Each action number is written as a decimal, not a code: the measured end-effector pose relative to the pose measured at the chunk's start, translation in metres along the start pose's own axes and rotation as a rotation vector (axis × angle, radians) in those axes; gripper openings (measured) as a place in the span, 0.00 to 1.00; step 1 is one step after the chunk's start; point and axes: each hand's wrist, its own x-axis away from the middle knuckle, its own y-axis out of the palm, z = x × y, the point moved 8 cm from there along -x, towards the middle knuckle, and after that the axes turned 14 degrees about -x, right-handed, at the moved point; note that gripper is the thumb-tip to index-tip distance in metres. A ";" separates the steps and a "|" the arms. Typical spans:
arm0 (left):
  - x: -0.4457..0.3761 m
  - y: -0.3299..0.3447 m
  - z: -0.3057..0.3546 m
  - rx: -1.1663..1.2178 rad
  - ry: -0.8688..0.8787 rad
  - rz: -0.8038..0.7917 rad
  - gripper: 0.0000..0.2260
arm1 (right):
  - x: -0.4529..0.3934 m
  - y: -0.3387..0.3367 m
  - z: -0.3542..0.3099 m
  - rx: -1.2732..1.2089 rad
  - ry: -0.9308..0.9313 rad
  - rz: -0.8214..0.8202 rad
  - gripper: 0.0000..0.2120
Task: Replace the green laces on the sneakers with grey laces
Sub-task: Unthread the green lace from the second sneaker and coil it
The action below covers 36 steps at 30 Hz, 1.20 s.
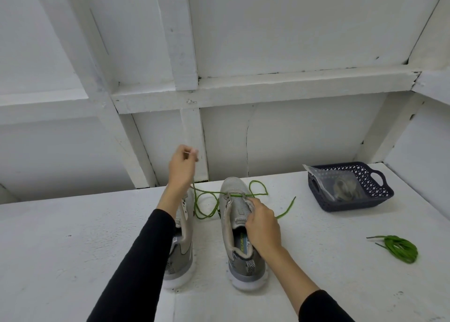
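Observation:
Two grey sneakers stand side by side on the white table, toes away from me. The right sneaker [239, 229] still has a green lace [207, 200] threaded through its lowest eyelets, its loose ends trailing to both sides. My left hand [181, 168] is raised above the left sneaker [181, 246] and pinches one end of that lace, pulling it up. My right hand [261, 226] grips the right sneaker's upper by the eyelets. Another green lace [399, 247] lies bundled at the right. Grey laces in a clear bag [343, 186] sit in the basket.
A dark blue plastic basket [375, 175] stands at the back right of the white table [73, 248]. A white panelled wall with wooden battens rises right behind the table.

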 end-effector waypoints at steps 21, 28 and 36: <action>0.030 0.075 -0.030 0.001 -0.036 -0.274 0.06 | 0.001 -0.002 0.000 0.000 -0.002 0.010 0.20; 0.015 0.055 -0.011 0.881 -0.241 -0.202 0.09 | 0.001 -0.002 -0.001 -0.003 0.003 0.006 0.20; 0.033 0.087 -0.035 -0.534 0.254 -0.388 0.06 | 0.001 -0.001 -0.001 0.004 0.008 0.008 0.20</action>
